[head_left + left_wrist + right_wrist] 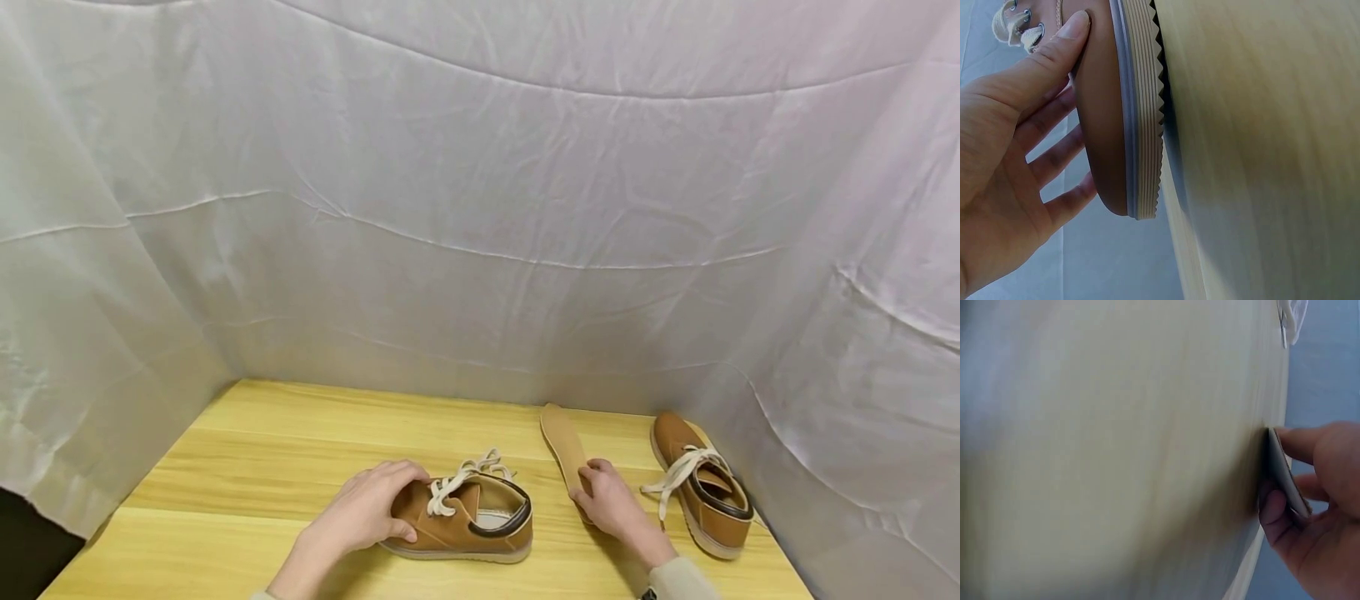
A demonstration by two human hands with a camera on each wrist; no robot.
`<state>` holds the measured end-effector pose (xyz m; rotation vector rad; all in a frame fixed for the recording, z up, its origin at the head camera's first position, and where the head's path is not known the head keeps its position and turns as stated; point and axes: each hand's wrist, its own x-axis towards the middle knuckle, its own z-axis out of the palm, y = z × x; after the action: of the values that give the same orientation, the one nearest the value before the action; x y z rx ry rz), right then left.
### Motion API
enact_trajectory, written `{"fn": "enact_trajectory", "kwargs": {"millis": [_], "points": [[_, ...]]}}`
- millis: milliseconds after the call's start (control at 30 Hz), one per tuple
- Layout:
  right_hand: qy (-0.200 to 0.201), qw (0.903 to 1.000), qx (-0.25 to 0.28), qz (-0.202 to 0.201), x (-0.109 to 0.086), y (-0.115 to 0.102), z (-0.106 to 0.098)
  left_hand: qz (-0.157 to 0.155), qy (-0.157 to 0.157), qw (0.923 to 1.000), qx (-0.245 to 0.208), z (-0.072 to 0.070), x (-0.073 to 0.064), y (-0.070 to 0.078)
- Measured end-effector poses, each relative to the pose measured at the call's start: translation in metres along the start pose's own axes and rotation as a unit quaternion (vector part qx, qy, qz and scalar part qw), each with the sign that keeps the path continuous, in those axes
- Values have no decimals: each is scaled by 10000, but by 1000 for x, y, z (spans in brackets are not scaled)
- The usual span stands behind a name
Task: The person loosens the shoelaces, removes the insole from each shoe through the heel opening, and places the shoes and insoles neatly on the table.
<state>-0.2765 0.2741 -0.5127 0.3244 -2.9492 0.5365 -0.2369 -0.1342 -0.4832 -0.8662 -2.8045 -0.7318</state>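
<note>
A brown lace-up shoe lies sideways across the front of the table, its toe to the left and its dark-rimmed opening to the right. My left hand grips it over the toe. In the left wrist view, the thumb presses the near side of the shoe, with the fingers round the far side and the ridged sole close over the wood. My right hand holds the near end of a long tan insole. The right wrist view shows the insole edge-on between thumb and fingers.
A second brown shoe with loose cream laces stands at the table's right edge, toe pointing away. Grey-white cloth hangs behind the light wood table and along both its sides.
</note>
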Motion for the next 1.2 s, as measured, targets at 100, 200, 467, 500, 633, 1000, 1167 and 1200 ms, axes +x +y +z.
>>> {"fn": "enact_trajectory", "kwargs": {"millis": [100,200,467,500,633,1000,1167,1200], "points": [[43,9999,-15,102,-1,-5,2,-20,-6,10000,18,0,-1,1],[36,9998,-1,180,0,-8,2,-43,-3,10000,-14,-1,-2,1],[337,9990,197,219,2,-14,-11,-76,0,9999,-79,-6,-5,2],[457,9985,250,189,1,-14,-13,-69,19,9999,-140,-6,-6,2],[1077,9902,874,-160,-2,-21,-23,-193,268,9987,-383,-4,-13,7],[980,9525,2062,-2014,2,-69,-31,-1034,1581,9778,-905,13,-16,60],[-131,9449,2208,-2412,5,-84,-22,-814,1439,9830,-794,22,-12,73],[-340,9440,2206,-2430,6,-86,-19,-796,1334,9850,-758,24,-12,73]]}}
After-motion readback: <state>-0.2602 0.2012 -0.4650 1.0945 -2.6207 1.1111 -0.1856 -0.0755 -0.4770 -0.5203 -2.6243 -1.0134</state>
